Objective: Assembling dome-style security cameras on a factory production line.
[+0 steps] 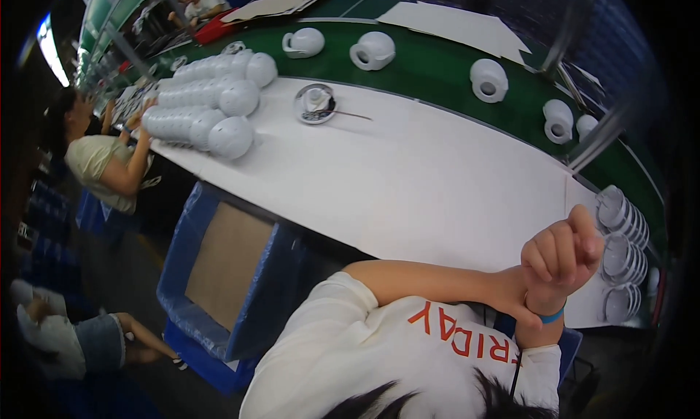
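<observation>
In the head camera's view, a worker in a white T-shirt with red lettering sits at a long white-topped table, the right hand raised over its near edge, fingers curled into a fist around nothing visible. The left hand reaches across to the right wrist beside a thin blue band; how tightly it grips cannot be told. Just beyond the fist, at the table's right end, stand three stacks of nested white domed shells. At the left end lie three long rows of glossy white domes, near a round silvery dish holding a white object and a thin stick. Behind, rounded white hollow housings sit spaced along a green conveyor belt. A co-worker in a pale yellow top reaches toward the rows.
</observation>
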`<state>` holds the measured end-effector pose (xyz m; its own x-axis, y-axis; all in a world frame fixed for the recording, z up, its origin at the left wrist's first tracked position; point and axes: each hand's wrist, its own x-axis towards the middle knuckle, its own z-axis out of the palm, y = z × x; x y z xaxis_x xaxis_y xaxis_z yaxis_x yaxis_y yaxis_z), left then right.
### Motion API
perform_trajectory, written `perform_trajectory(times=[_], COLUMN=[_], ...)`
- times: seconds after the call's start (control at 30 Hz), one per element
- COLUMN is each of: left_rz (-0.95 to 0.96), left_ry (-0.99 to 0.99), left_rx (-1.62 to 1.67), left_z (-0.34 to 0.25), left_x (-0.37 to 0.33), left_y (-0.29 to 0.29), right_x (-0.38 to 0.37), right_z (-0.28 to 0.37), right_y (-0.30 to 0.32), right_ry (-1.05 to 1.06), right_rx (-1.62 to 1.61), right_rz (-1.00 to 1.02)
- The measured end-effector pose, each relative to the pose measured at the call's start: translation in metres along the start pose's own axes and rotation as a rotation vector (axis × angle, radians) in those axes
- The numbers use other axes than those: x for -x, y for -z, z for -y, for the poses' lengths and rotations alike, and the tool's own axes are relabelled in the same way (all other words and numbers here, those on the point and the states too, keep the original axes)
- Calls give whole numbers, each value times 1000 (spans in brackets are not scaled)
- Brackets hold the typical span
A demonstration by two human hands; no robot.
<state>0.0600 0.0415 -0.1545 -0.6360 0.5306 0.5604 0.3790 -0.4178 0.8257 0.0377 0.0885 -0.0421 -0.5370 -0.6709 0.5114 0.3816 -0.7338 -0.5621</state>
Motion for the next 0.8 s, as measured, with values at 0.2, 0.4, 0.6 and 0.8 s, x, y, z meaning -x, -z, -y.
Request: perform_trajectory(times=[0.2,0.4,0.6,0.8], left_rz=[-108,-1024,-857,-1272], left_ry=[-15,286,975,956], left_rx=[-584,-1437,-1935,-517], left_z=[-62,-157,-162,-140], left_x=[36,147,254,259], left_y=[109,350,486,480], right_x=[59,199,329,267], right_z=[76,229,323,255], right_y=[25,107,172,187], right_ry=[76,203,600,272], right_rx=[638,1678,951,1640], right_rz=[-76,-676,-987,-1370])
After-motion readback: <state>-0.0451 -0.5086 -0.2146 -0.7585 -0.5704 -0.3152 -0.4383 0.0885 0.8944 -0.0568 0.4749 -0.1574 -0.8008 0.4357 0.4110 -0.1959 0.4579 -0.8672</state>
